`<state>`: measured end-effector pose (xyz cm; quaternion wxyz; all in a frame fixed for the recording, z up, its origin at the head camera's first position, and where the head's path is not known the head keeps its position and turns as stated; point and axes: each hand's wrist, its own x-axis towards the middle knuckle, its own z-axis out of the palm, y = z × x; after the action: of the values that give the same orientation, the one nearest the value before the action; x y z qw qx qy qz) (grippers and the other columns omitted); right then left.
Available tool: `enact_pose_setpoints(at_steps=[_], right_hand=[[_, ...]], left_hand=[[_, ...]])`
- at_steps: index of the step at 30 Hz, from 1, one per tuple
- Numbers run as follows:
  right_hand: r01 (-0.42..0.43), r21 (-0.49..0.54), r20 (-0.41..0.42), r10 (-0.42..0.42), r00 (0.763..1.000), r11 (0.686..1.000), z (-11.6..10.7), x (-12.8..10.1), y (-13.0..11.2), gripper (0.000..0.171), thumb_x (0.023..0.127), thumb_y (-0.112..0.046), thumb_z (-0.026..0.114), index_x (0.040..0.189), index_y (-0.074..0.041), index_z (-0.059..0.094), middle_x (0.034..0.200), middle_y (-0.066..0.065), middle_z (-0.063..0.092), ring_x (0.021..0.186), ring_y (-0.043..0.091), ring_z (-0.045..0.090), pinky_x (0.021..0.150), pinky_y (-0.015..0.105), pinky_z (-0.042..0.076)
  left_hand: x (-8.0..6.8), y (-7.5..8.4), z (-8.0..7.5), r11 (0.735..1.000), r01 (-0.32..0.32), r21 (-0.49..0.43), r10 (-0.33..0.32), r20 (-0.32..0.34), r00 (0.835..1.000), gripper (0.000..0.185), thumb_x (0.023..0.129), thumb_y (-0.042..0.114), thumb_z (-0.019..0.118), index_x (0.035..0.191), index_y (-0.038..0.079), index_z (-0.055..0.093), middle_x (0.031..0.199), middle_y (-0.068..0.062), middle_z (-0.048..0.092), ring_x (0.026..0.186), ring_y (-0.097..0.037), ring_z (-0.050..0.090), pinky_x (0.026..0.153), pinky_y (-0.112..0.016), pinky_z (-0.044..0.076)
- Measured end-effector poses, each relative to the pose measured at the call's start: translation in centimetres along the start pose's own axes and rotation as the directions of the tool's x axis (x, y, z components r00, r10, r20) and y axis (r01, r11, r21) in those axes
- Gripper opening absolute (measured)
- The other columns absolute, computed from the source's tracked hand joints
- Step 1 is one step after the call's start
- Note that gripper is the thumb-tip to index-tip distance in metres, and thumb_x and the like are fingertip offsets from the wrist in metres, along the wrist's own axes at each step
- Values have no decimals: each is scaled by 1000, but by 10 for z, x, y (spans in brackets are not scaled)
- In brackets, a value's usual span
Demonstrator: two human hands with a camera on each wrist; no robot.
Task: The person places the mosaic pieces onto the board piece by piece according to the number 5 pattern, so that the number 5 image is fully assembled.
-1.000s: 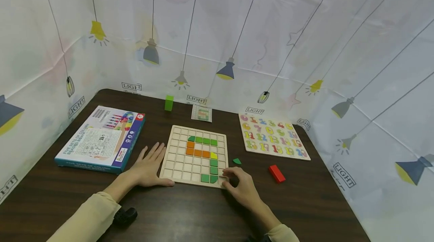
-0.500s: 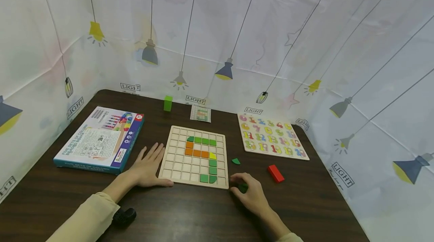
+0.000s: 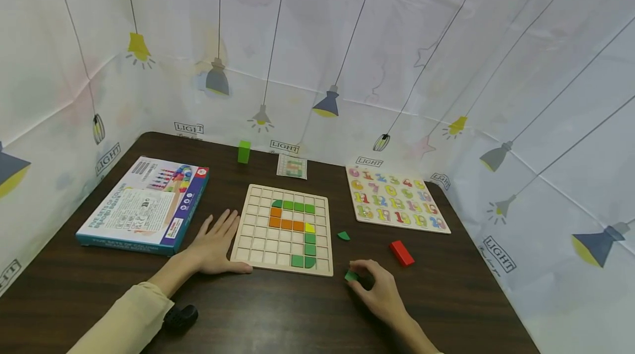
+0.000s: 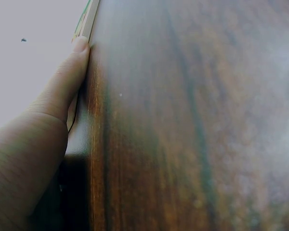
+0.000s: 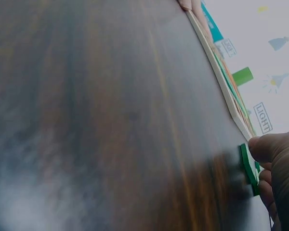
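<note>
A wooden grid board (image 3: 258, 232) lies mid-table with green, orange and yellow tiles set in an S-like shape. My left hand (image 3: 218, 232) lies flat on the table against the board's left edge; the thumb (image 4: 62, 82) runs along the board's front edge (image 4: 89, 19). On the table just right of the board's front right corner, my right hand (image 3: 359, 277) pinches a small green tile (image 3: 351, 275). In the right wrist view the green tile (image 5: 248, 168) stands on edge between my fingertips (image 5: 274, 149).
A loose green quarter-round piece (image 3: 343, 236) and a red block (image 3: 401, 253) lie right of the board. Behind are a number puzzle (image 3: 397, 199), a pattern card (image 3: 291, 166) and a green block (image 3: 243, 151). A game box (image 3: 144, 205) lies at left.
My right hand left the board's front right corner, slid right and toward me, and now pinches a green tile on the table. The left hand has stayed put.
</note>
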<state>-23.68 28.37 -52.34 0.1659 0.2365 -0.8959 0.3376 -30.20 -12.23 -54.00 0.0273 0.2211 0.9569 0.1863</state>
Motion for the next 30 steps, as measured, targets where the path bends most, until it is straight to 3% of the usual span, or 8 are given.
enact_pose_setpoints(at_steps=[8, 15, 30], right_hand=[[-57, -29, -14, 57, 998, 998, 0, -5, 3, 42, 67, 0, 83, 103, -9, 64, 97, -4, 65, 83, 10, 61, 72, 28, 52], [-103, -12, 22, 104, 994, 995, 2, -2, 4, 41, 69, -3, 83, 106, -8, 64, 99, -3, 64, 85, 9, 60, 73, 27, 51], [-97, -1, 27, 97, 995, 995, 5, 6, 2, 43, 73, 4, 78, 110, -7, 62, 93, -5, 65, 81, 8, 60, 70, 28, 51]], left_hand=[[0, -4, 2, 1000, -4, 8, 4, 0, 1000, 131, 61, 93, 40, 151, 1, 13, 157, -15, 6, 143, -31, -2, 108, -56, -5], [0, -4, 2, 1000, -6, -2, 6, -7, 1000, 131, 61, 92, 41, 150, 0, 14, 157, -15, 7, 143, -31, -1, 108, -56, -5], [-1, 0, 0, 1000, -1, -6, 1, -2, 1000, 131, 61, 93, 41, 151, 1, 14, 157, -15, 7, 143, -31, -1, 108, -56, -5]])
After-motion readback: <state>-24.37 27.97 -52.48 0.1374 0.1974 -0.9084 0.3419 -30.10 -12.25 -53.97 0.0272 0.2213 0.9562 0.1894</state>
